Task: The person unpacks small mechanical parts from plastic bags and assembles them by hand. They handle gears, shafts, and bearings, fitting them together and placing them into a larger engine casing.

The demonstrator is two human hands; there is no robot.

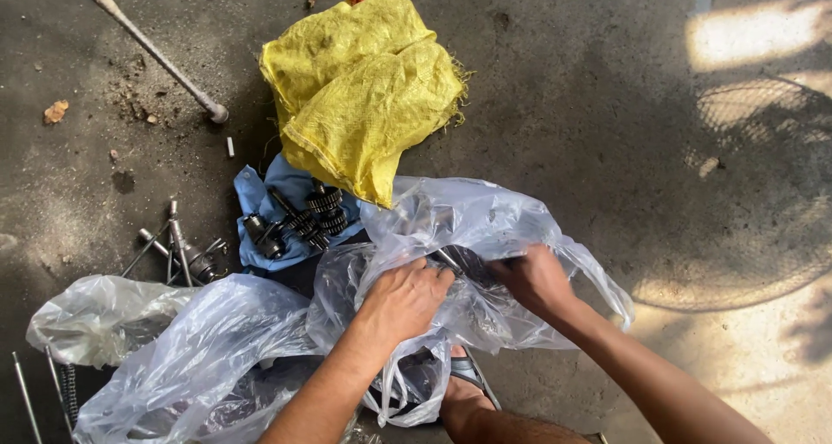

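- Clear plastic bag [485, 227] lies on the concrete floor [589, 106]; we grip its crumpled film with our left hand [403, 301], fingers curled, and pinch its mouth with our right hand [533, 279].
- Behind the bag: a yellow woven sack [364, 89].
- Left of the bag: gear shafts [308, 219] on blue cloth [260, 206], then loose bolts [173, 249].
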